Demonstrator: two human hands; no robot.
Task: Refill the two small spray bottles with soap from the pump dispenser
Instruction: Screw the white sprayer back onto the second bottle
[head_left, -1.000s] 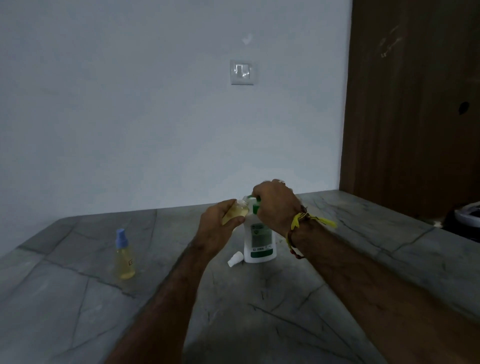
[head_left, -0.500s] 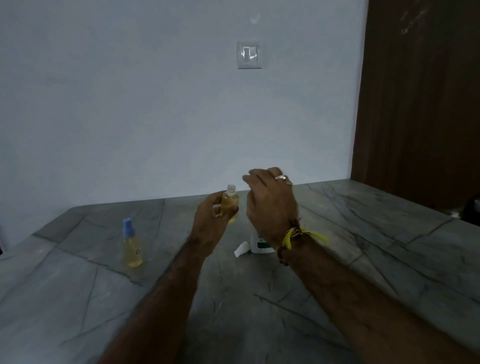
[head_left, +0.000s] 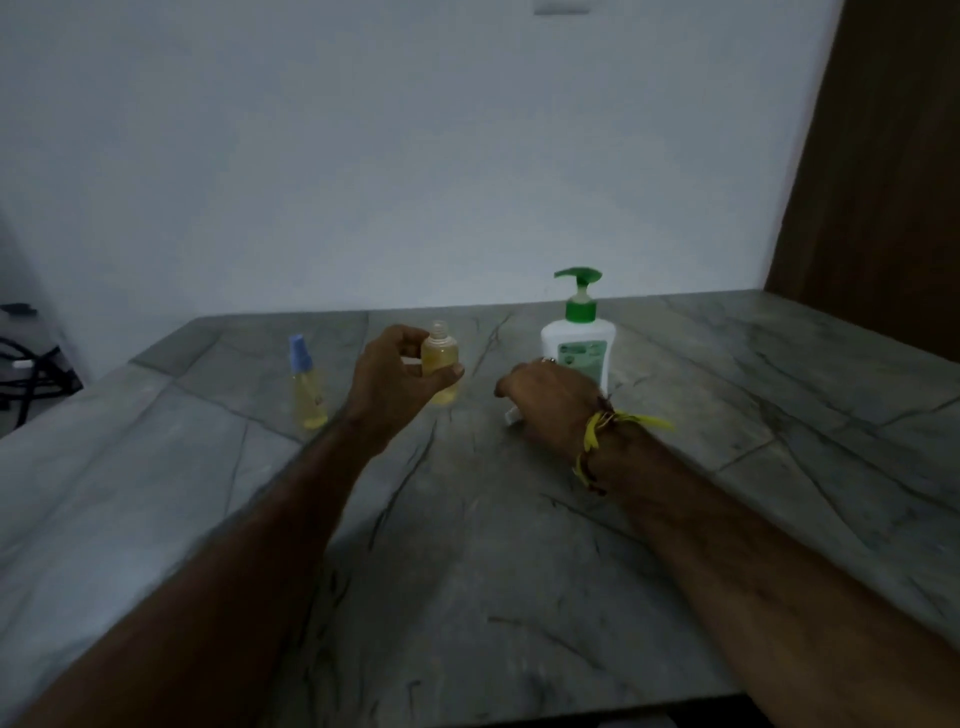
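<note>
Soap already fills most of the uncapped spray bottle (head_left: 440, 364), which the left hand (head_left: 397, 382) holds upright just above the counter (head_left: 519, 545), fingers and thumb curled round its body and its threaded neck bare. The second spray bottle (head_left: 306, 384) stands to the left with its blue sprayer on and yellow liquid well up its body, so by the look of it both are filled and what is left is capping the open one. That seems to be the step in hand: the right hand (head_left: 550, 405) is low over a small white cap (head_left: 511, 415) lying on the counter just in front of the pump dispenser (head_left: 576, 332), its fingers curled downward, but whether this grip has closed on the cap I cannot tell, since the hand hides most of it. The dispenser stands upright just behind the right hand, close enough for a careless lift to knock it. Open counter lies between the arms and toward the person, and all three bottles are well apart from the left edge and from the near edge at the bottom of the view.
</note>
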